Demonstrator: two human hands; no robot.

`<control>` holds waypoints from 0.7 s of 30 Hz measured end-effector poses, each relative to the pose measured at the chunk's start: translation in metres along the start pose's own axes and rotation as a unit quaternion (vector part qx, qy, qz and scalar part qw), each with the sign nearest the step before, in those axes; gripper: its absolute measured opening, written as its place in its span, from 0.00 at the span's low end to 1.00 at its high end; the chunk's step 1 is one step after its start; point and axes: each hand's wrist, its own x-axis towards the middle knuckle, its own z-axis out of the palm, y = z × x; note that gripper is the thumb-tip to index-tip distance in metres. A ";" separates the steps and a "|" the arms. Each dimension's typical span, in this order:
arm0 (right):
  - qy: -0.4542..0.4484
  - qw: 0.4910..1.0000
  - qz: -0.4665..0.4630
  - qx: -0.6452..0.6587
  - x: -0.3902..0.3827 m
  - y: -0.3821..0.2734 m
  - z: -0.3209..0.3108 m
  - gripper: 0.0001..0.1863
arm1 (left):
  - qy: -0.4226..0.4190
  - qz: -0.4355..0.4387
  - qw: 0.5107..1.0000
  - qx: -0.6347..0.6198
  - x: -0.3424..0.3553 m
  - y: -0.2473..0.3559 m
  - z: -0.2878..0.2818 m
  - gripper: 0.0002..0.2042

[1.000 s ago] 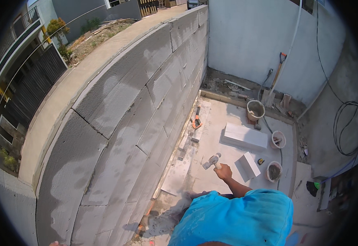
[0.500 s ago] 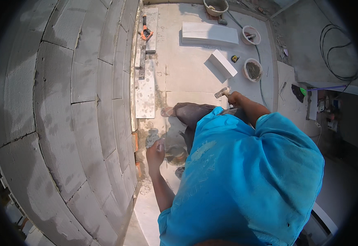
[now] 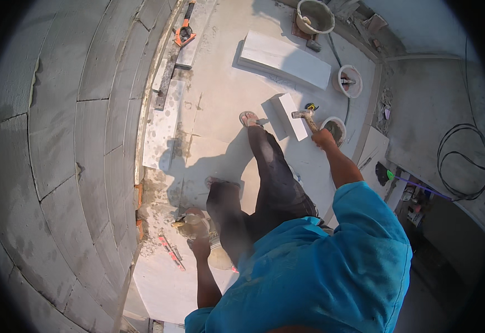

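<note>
While our right hand (image 3: 323,139) grips the hammer (image 3: 308,117) | we keep clear of the white block (image 3: 288,113) | left hand (image 3: 199,245): grip unclear

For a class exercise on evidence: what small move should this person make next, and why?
Probably bring the hammer in toward the left hand: the right hand grips it out to the side, while the left hand is near the red strip by the block wall. Whether the left hand holds anything is unclear.

Bright sunlight, dark shadows (image 3: 214,164) (rim curved, black).
</note>
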 end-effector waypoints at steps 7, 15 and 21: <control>0.088 0.986 -0.131 0.058 0.268 -0.175 -0.015 0.27 | -0.094 -0.219 0.970 -0.048 0.001 0.092 0.097 0.13; 0.195 0.911 -0.338 -0.129 0.431 -0.225 -0.044 0.27 | -0.028 -0.338 0.926 -0.166 0.036 0.129 0.157 0.11; 0.296 0.883 -0.187 -0.311 0.394 -0.215 -0.040 0.21 | 0.126 -0.407 0.863 -0.272 0.023 0.074 0.233 0.17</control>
